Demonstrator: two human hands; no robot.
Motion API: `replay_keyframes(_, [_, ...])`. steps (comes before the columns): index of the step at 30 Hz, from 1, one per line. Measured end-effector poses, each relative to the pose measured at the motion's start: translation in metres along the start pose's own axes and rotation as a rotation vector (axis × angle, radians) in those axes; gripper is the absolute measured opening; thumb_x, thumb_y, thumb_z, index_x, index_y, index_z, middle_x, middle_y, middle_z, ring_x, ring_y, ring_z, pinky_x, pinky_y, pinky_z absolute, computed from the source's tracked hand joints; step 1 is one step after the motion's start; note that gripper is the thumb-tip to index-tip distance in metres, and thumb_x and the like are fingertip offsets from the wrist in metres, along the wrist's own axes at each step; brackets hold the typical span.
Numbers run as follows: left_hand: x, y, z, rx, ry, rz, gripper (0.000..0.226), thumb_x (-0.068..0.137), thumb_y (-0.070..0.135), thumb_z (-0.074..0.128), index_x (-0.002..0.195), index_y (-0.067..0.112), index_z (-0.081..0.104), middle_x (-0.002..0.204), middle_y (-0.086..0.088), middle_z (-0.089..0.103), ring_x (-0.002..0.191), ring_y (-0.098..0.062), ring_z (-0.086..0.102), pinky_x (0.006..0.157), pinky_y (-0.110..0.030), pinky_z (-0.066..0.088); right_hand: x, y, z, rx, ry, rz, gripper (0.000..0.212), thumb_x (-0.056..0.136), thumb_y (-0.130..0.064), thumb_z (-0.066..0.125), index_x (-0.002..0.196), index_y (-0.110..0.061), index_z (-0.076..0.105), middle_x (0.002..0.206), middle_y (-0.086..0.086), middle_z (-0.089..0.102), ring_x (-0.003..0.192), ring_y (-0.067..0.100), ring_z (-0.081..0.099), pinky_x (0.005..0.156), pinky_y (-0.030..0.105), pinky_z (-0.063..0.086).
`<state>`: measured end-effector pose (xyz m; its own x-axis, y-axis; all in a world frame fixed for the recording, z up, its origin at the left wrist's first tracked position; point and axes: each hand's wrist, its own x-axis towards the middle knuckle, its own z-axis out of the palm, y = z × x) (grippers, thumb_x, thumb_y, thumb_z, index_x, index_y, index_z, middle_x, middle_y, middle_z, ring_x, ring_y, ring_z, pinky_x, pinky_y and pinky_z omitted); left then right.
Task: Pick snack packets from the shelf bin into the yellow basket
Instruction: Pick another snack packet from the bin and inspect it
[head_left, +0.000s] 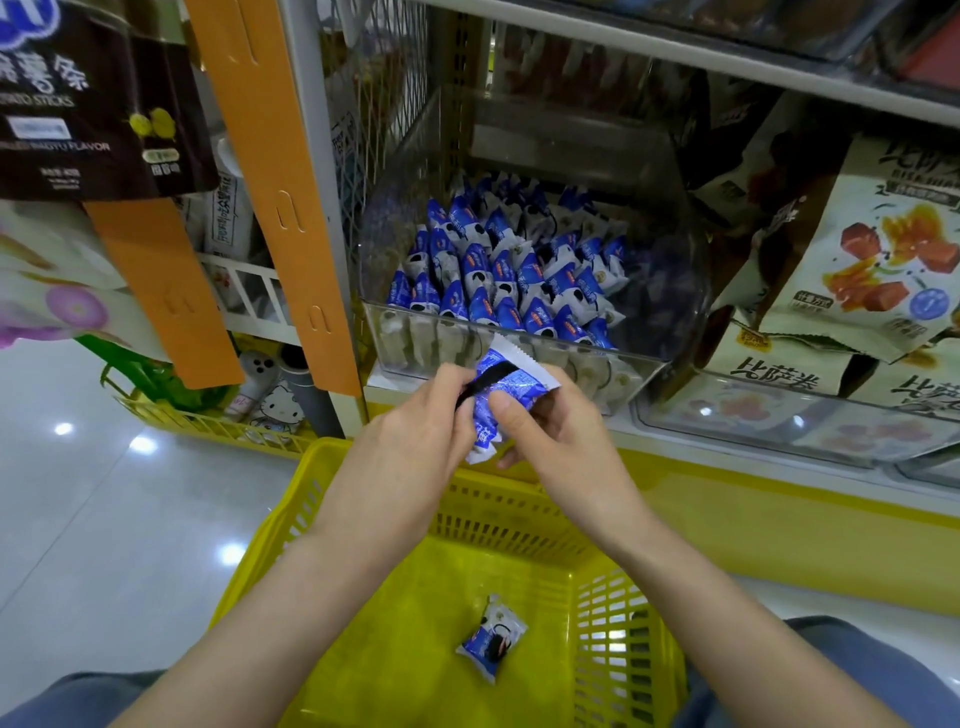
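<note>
Closest to you, the yellow slotted plastic basket is sitting low in front of your knees, and one small blue-and-white foil packet is already lying on its floor, toward the right wall. Above the basket's far rim you are holding a second blue-and-white crimped packet with both hands. Your left hand is pinching its upper left side, and your right hand is curling round it with the thumb pressing on the front, so both grips are closing narrowly on that one packet. Beyond your hands, the clear rounded plastic shelf bin is standing on the shelf, holding many packed blue-and-white packets on end, and large printed snack bags are leaning just beside it on the right. The risk here looks to be the release point: the packet seems to be hanging over the far rim and not over the middle of the basket, so letting go now could bounce it off the edge onto the shelf ledge or the floor. Slick foil could also be slipping if one hand lets go before the other is settling its hold. Bring it back toward yourself and lower it before opening your fingers.
</note>
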<state>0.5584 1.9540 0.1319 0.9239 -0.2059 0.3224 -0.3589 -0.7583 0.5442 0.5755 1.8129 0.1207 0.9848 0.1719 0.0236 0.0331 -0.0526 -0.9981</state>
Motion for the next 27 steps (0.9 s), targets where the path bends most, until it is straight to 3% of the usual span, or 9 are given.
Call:
replay_keyframes(4, [0.002, -0.002, 0.0, 0.018, -0.033, -0.046, 0.042, 0.089, 0.038, 0.022, 0.111, 0.014, 0.049, 0.071, 0.003, 0.049, 0.062, -0.023, 0.05, 0.052, -0.033, 0.033, 0.0, 0.003, 0.001, -0.008, -0.016, 0.018, 0.013, 0.09, -0.019, 0.057, 0.103, -0.019, 0.054, 0.077, -0.016, 0.064, 0.071, 0.0, 0.06, 0.053, 0.02, 0.05])
replay_keyframes(7, [0.003, -0.001, -0.003, 0.008, -0.029, -0.059, 0.034, 0.093, 0.037, 0.032, 0.106, 0.013, 0.053, 0.082, -0.003, 0.061, 0.073, -0.026, 0.058, 0.057, -0.038, 0.042, -0.001, 0.003, 0.0, -0.072, -0.04, 0.014, 0.014, 0.089, -0.02, 0.059, 0.102, -0.022, 0.054, 0.08, -0.015, 0.064, 0.074, 0.003, 0.062, 0.056, 0.022, 0.051])
replay_keyframes(10, [0.004, -0.002, -0.006, 0.069, -0.026, -0.031, 0.026, 0.095, 0.031, 0.042, 0.098, 0.008, 0.056, 0.082, -0.007, 0.063, 0.072, -0.028, 0.06, 0.057, -0.04, 0.045, -0.004, 0.005, -0.001, -0.275, -0.071, -0.005, 0.023, 0.086, -0.027, 0.062, 0.108, -0.026, 0.053, 0.088, -0.012, 0.064, 0.083, 0.008, 0.063, 0.068, 0.033, 0.053])
replay_keyframes(14, [0.003, -0.005, -0.002, 0.16, -0.059, -0.006, 0.021, 0.097, 0.023, 0.04, 0.092, 0.006, 0.052, 0.076, -0.007, 0.059, 0.068, -0.032, 0.06, 0.053, -0.038, 0.039, -0.006, 0.007, -0.001, -0.417, -0.066, -0.069, 0.027, 0.085, -0.031, 0.062, 0.11, -0.033, 0.051, 0.081, -0.017, 0.06, 0.07, 0.0, 0.054, 0.062, 0.016, 0.043])
replay_keyframes(16, [0.003, -0.007, 0.0, 0.159, -0.064, -0.008, 0.017, 0.097, 0.02, 0.04, 0.089, 0.009, 0.049, 0.071, -0.003, 0.052, 0.065, -0.03, 0.058, 0.052, -0.033, 0.033, -0.006, 0.007, -0.001, -0.439, -0.063, -0.085, 0.027, 0.085, -0.032, 0.062, 0.11, -0.033, 0.052, 0.082, -0.016, 0.06, 0.069, 0.001, 0.053, 0.061, 0.015, 0.042])
replay_keyframes(18, [0.004, -0.009, 0.001, 0.123, -0.049, -0.009, 0.015, 0.097, 0.019, 0.041, 0.084, 0.013, 0.044, 0.068, 0.0, 0.046, 0.06, -0.028, 0.051, 0.052, -0.032, 0.03, -0.006, 0.008, -0.001, -0.431, -0.067, -0.073, 0.027, 0.085, -0.035, 0.061, 0.111, -0.032, 0.053, 0.084, -0.015, 0.062, 0.071, 0.002, 0.055, 0.063, 0.02, 0.046])
replay_keyframes(21, [0.004, -0.012, 0.004, -0.01, -0.006, -0.038, 0.019, 0.096, 0.027, 0.04, 0.081, 0.016, 0.044, 0.063, 0.003, 0.045, 0.059, -0.022, 0.045, 0.052, -0.035, 0.032, -0.006, 0.007, 0.0, -0.382, -0.032, -0.014, 0.016, 0.087, -0.038, 0.057, 0.1, -0.029, 0.056, 0.082, -0.009, 0.064, 0.073, 0.012, 0.06, 0.066, 0.039, 0.052])
replay_keyframes(24, [0.003, -0.011, 0.008, -0.204, -0.04, -0.109, 0.041, 0.088, 0.05, 0.036, 0.105, 0.02, 0.057, 0.089, 0.006, 0.063, 0.083, -0.012, 0.058, 0.07, -0.032, 0.048, -0.003, 0.005, -0.002, -0.263, 0.014, 0.012, 0.016, 0.091, -0.029, 0.053, 0.104, -0.022, 0.058, 0.084, -0.007, 0.066, 0.069, 0.007, 0.062, 0.057, 0.031, 0.051])
replay_keyframes(27, [0.001, -0.01, 0.01, -0.352, -0.127, -0.19, 0.063, 0.074, 0.069, 0.037, 0.123, 0.031, 0.047, 0.103, 0.018, 0.059, 0.095, 0.002, 0.056, 0.078, -0.013, 0.043, -0.002, 0.003, -0.005, -0.186, -0.039, -0.03, 0.032, 0.096, -0.022, 0.043, 0.128, -0.022, 0.049, 0.11, -0.007, 0.063, 0.085, 0.004, 0.063, 0.065, 0.021, 0.052])
